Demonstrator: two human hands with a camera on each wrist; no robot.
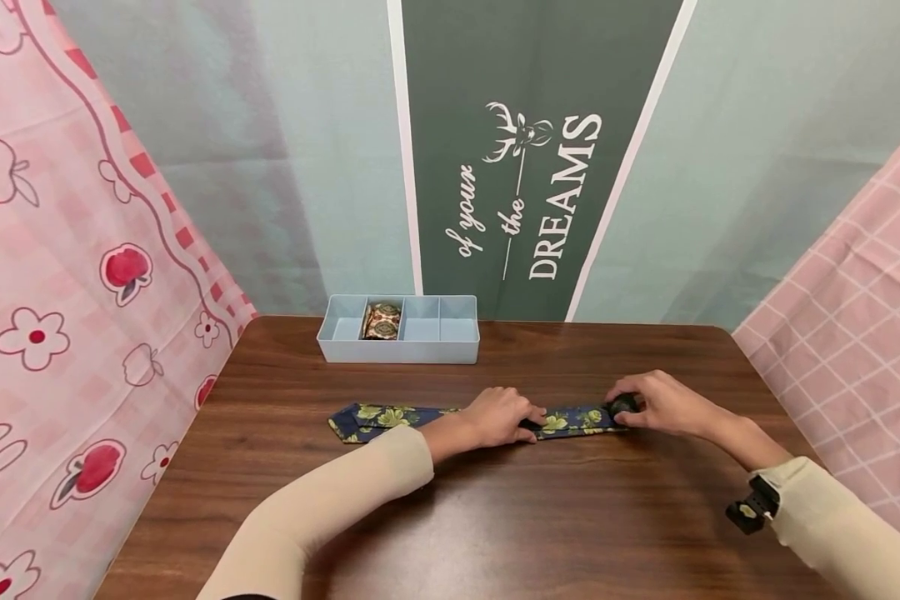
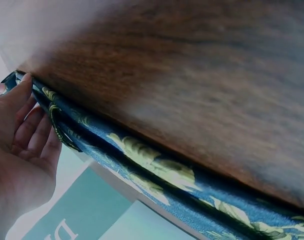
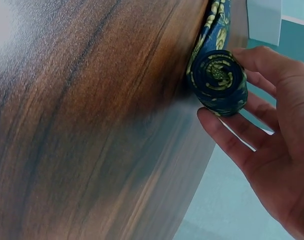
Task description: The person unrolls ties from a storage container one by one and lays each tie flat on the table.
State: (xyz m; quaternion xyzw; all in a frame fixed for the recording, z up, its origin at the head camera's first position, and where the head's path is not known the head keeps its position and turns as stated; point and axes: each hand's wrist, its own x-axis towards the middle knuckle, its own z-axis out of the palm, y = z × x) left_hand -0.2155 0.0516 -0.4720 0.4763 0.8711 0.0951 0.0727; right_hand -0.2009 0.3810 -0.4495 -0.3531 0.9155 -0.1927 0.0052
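Observation:
A navy necktie with yellow-green flowers lies stretched left to right across the wooden table. Its right end is wound into a coil, whose spiral edge shows in the right wrist view. My right hand holds this coil between thumb and fingers. Farther left, my left hand grips the flat part, thumb and fingertips on the fabric; the left wrist view shows the folded layers of the tie running away from that hand. The pointed wide end lies flat beyond my left forearm. Part of the tie is hidden under the left hand.
A pale blue divided box stands at the back of the wooden table. One of its compartments holds a rolled patterned tie in brown and cream. Curtains hang behind the table and on both sides.

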